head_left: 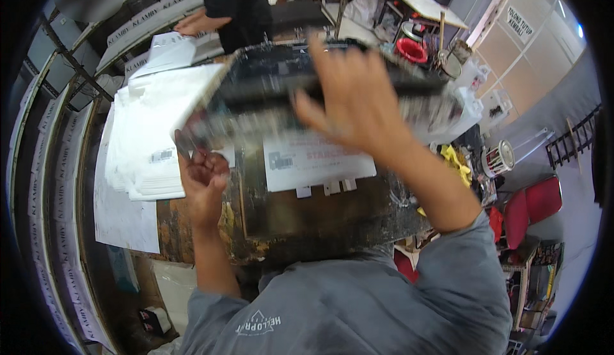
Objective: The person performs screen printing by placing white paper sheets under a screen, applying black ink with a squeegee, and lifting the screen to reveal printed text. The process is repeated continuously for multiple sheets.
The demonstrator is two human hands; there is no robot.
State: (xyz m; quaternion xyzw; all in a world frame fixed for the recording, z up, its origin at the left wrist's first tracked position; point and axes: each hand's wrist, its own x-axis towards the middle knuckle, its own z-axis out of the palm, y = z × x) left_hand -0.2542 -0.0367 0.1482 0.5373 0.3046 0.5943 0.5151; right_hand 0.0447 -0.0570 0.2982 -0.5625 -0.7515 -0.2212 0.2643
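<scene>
With my right fingers (325,67) spread and left fingers (208,161) half-curled, holds unclear, I judge the dark frame (272,67) beneath the right ones stiff, bulky, best gripped by its rim.

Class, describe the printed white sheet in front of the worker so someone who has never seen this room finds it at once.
Start at the paint-stained table, then find the stack of white sheets on its left side. Right of that, just below the blurred dark frame, lies the printed white sheet. Its red lettering sets it apart from the stack, which shows only dark print.
</scene>
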